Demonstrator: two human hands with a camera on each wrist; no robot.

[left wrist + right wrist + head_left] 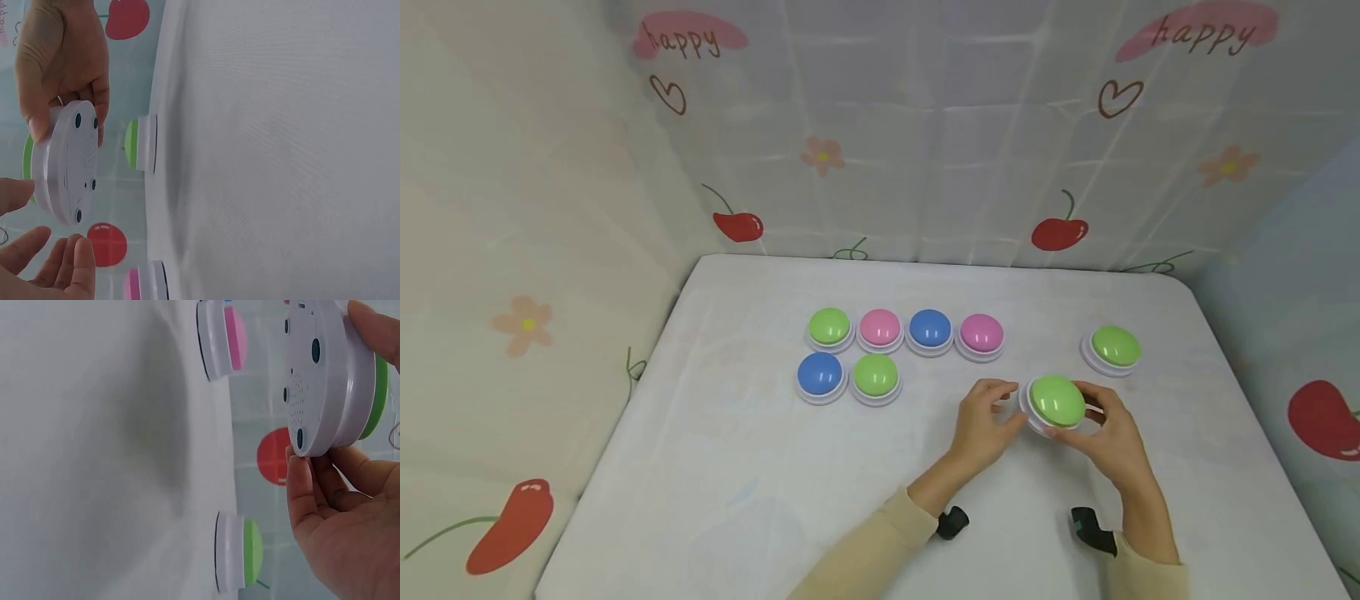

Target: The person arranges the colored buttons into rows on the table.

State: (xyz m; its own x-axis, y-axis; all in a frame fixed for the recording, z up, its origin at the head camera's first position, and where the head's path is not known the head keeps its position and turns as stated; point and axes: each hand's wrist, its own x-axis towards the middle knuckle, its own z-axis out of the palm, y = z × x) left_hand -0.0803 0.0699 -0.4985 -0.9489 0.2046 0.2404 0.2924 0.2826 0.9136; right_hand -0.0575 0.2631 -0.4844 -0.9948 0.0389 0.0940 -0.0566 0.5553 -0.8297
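Note:
A round push button with a green dome [1057,400] and white base is held up off the table by my right hand [1108,433]. That hand grips its rim, thumb at the near side and fingers at the far right. Its white underside [74,165], with dark feet and speaker holes, shows in the left wrist view. My left hand [981,425] is spread at the button's left edge, thumb tip beside the rim; whether it touches, I cannot tell. Another green button [1116,346] sits on the table beyond my right hand.
Left of centre on the white table [715,500], a back row holds a green [830,326], a pink [880,327], a blue [930,328] and a magenta button [981,333]. Before it stand a blue [820,373] and a green button [876,375]. Printed curtains surround the table.

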